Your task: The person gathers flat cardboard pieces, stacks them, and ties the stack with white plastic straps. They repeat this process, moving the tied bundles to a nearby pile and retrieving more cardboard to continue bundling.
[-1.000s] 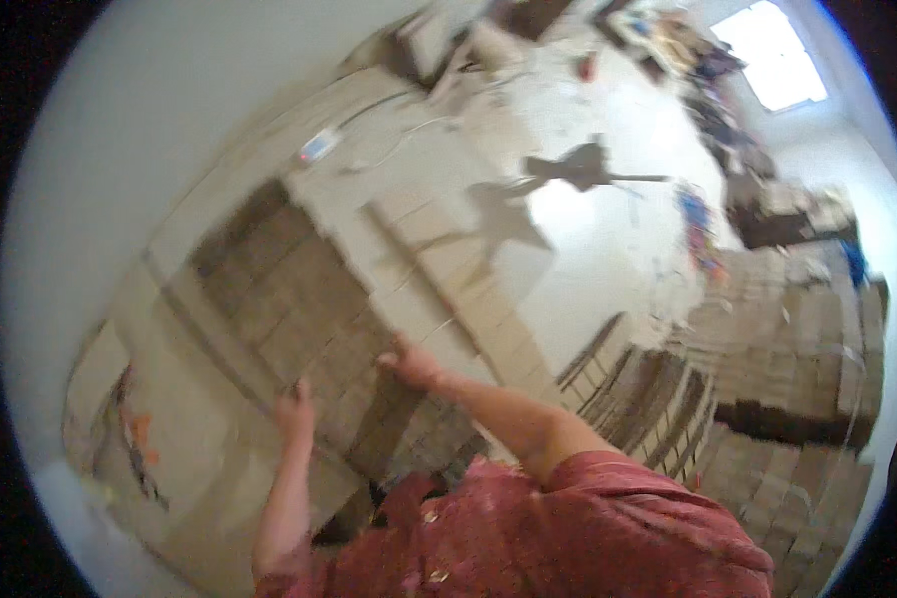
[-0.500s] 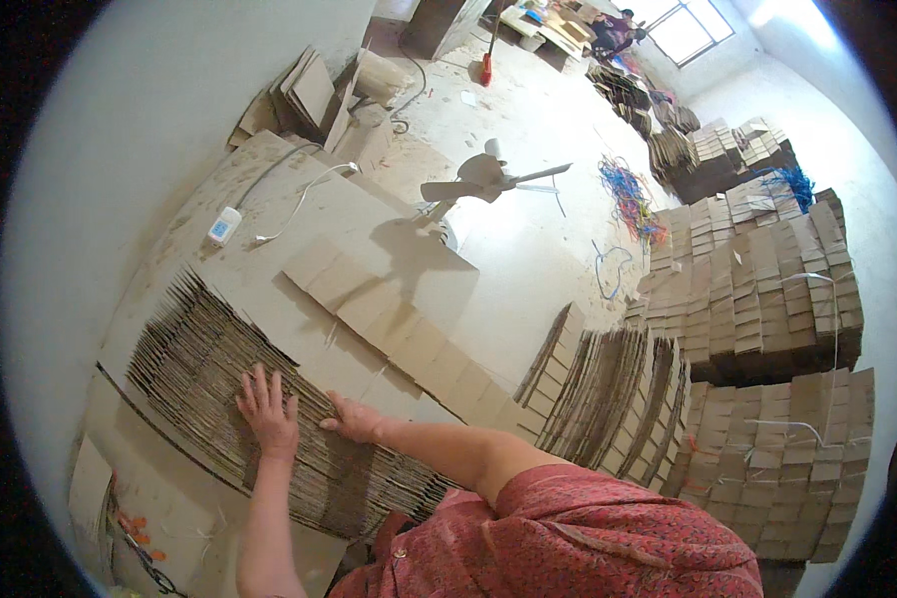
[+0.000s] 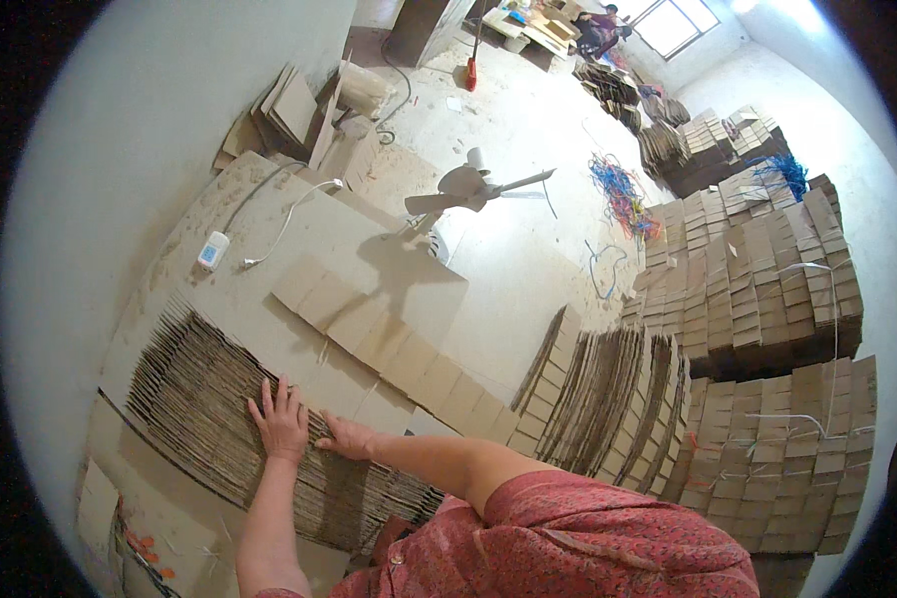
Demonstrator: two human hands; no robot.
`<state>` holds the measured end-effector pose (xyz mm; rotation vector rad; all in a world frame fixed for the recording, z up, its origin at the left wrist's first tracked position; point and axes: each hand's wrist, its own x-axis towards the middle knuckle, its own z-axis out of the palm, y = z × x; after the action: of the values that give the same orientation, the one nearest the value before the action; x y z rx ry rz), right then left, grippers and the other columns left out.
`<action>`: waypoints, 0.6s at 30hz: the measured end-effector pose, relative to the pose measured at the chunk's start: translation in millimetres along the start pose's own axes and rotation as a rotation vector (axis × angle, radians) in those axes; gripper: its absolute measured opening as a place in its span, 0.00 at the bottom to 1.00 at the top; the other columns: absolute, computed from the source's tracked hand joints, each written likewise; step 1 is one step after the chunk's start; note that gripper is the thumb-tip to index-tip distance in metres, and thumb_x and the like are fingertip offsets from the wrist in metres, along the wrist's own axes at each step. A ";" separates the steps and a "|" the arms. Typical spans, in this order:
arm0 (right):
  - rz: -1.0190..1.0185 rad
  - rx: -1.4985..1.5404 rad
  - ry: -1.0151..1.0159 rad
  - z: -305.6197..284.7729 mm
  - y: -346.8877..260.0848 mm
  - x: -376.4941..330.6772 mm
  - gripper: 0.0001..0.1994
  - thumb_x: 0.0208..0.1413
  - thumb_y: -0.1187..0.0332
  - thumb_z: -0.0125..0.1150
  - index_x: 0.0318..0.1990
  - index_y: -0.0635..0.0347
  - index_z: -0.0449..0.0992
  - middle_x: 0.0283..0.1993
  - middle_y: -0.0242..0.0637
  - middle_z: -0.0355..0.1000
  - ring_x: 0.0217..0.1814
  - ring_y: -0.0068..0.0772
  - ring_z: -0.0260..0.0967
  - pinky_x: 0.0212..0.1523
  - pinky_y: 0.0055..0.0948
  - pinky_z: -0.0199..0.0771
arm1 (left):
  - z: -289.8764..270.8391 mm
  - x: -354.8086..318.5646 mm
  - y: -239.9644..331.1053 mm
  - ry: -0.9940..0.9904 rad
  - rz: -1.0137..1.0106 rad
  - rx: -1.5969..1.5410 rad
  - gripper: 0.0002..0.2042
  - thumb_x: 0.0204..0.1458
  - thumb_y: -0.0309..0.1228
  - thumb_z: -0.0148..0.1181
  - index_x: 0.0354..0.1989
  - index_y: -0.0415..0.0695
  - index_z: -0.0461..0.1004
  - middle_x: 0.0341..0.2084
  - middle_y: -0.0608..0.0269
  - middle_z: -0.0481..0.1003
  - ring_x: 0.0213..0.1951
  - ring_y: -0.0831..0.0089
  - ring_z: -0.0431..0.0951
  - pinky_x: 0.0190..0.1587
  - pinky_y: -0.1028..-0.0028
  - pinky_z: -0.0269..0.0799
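Since a moment ago my view has swung up and both palms have settled on the cardboard stack, so I judge I'm squaring it. My left hand lies flat, fingers spread; my right hand presses beside it, clamping nothing. The stack lies near left on the cardboard table; its long axis runs from far left to near right, sheet edges facing up.
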<state>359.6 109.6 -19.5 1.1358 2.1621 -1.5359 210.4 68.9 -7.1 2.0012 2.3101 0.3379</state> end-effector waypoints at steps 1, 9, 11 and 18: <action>-0.007 0.003 0.009 2.8 3.7 1.2 0.35 0.49 0.49 0.48 0.57 0.61 0.45 0.46 0.58 0.61 0.50 0.56 0.59 0.48 0.42 0.59 | 2.5 0.5 -0.3 0.022 0.034 0.015 0.16 0.48 0.37 0.44 0.45 0.48 0.66 0.56 0.63 0.54 0.60 0.56 0.46 0.56 0.47 0.36; 0.036 -0.002 -0.005 6.3 8.3 4.9 0.36 0.48 0.47 0.49 0.57 0.60 0.44 0.47 0.60 0.60 0.50 0.57 0.58 0.49 0.43 0.59 | 1.8 -0.7 1.2 0.000 0.033 -0.056 0.13 0.48 0.36 0.45 0.40 0.46 0.69 0.52 0.63 0.59 0.59 0.56 0.48 0.57 0.48 0.38; 0.055 -0.015 -0.007 4.5 3.5 2.6 0.36 0.48 0.47 0.49 0.57 0.60 0.44 0.47 0.60 0.60 0.50 0.57 0.58 0.49 0.42 0.59 | 2.2 -1.0 1.1 0.022 0.032 -0.058 0.13 0.48 0.36 0.45 0.39 0.45 0.69 0.51 0.62 0.60 0.58 0.55 0.49 0.57 0.48 0.38; 0.027 -0.003 0.039 12.4 14.9 6.0 0.35 0.48 0.49 0.50 0.57 0.59 0.45 0.48 0.57 0.60 0.50 0.56 0.59 0.47 0.43 0.59 | 0.9 1.5 6.7 0.013 0.010 -0.071 0.12 0.48 0.36 0.45 0.36 0.45 0.69 0.47 0.59 0.62 0.57 0.54 0.51 0.56 0.49 0.40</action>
<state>363.5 103.4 -38.4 1.1981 2.1646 -1.5110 216.8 71.3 -6.4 1.9834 2.2630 0.4289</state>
